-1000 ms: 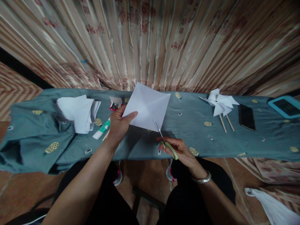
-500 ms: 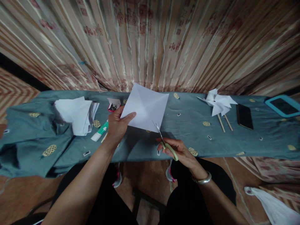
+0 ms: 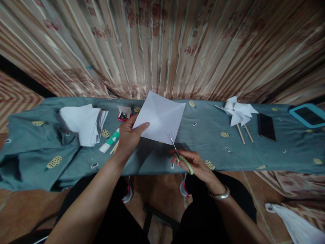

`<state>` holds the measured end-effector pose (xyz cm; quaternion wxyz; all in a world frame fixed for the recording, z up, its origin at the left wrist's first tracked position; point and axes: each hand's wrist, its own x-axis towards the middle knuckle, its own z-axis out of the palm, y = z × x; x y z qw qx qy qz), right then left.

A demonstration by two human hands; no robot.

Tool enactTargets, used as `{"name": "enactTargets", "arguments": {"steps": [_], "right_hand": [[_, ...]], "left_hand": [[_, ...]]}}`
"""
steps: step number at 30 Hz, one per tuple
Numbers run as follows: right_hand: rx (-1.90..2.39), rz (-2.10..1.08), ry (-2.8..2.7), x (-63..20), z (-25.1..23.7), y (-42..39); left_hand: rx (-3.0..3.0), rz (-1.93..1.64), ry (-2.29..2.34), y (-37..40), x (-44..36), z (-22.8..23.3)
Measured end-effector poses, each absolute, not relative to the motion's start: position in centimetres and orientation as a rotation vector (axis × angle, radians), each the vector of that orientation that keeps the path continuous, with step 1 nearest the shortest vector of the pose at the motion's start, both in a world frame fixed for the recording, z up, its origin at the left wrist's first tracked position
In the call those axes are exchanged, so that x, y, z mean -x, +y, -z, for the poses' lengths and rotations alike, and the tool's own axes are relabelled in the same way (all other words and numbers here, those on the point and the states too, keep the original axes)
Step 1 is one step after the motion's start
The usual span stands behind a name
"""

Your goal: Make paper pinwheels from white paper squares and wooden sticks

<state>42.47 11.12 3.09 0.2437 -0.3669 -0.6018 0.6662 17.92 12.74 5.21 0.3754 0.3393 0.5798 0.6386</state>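
Observation:
My left hand [image 3: 130,134] pinches a white square sheet of paper [image 3: 162,113] by its left side, thumb on top. The sheet is held above the cloth and shows faint creases meeting near its middle. In my right hand [image 3: 194,162] is a pair of scissors [image 3: 185,163] with light green handles. Their blades are apart and lie at the sheet's lower right corner. Whether the paper sits between the blades I cannot tell. A silver bangle [image 3: 220,194] circles my right wrist.
On the green cloth [image 3: 203,135] at left lie a paper stack [image 3: 82,123], a glue tube [image 3: 109,140] and a small box of metal pins [image 3: 124,114]. To the right are white paper pinwheels [image 3: 237,111] on sticks, a black phone [image 3: 266,126] and a blue-framed tablet [image 3: 308,115].
The sheet and my left hand have shifted slightly right, towards the scissors. My right hand and the scissors look nearly unmoved. The camera view has moved a little.

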Motion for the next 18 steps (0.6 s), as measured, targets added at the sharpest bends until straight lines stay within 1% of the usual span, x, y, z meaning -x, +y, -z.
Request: {"name": "enactTargets", "arguments": {"steps": [18], "right_hand": [[1.016,-1.809,-1.713,-42.53,-3.02,11.2]], "left_hand": [[-0.916,-1.642,1.392,12.77,-17.74,-4.68]]}}
